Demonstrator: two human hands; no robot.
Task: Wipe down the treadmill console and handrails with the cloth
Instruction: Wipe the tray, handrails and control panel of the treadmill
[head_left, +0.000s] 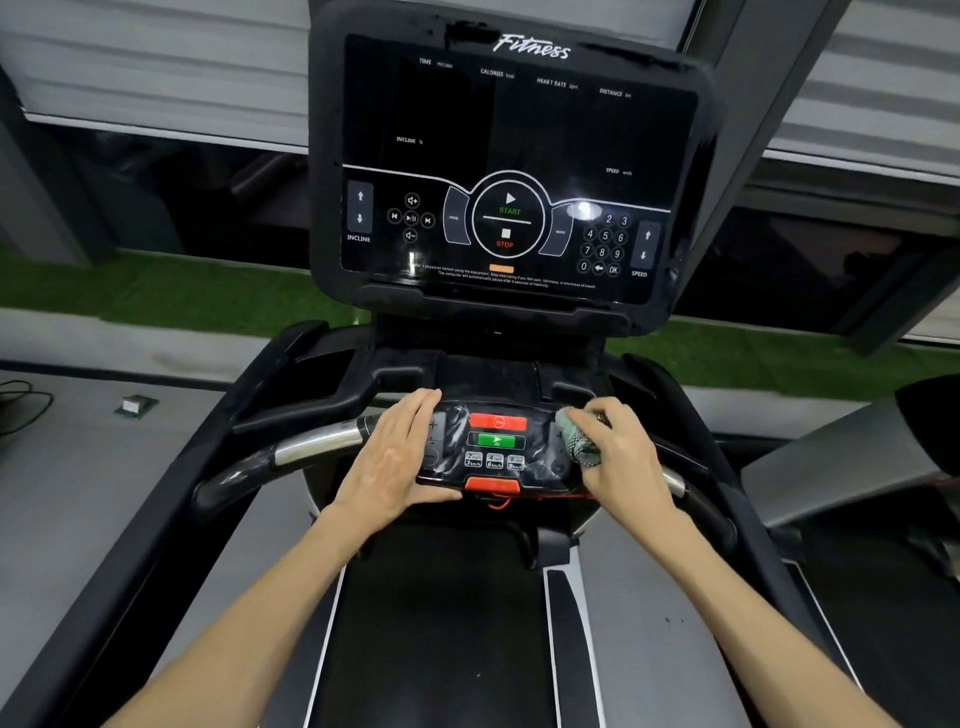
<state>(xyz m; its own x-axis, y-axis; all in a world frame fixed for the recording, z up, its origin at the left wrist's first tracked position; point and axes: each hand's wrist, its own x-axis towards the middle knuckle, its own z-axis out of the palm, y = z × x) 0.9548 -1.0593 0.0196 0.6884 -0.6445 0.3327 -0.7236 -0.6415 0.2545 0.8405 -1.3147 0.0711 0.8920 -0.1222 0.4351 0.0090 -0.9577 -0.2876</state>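
Note:
The treadmill's big black console screen (509, 156) stands upright ahead of me. Below it lies a small control panel (496, 452) with red, green and orange buttons under a plastic film. My left hand (395, 457) rests flat on the panel's left end, fingers together, holding nothing. A bunched green patterned cloth (579, 441) is pressed on the panel's right end by my right hand (618, 457), which grips it. The left handrail (291, 452), chrome and black, curves out from under my left hand. The right handrail (691, 493) is mostly hidden behind my right hand.
The black running belt (441, 623) stretches below my forearms between grey side rails. A neighbouring grey treadmill deck (831, 457) sits at right. At left is a grey floor with a small box (135, 405) and a cable. Green turf and windows lie beyond.

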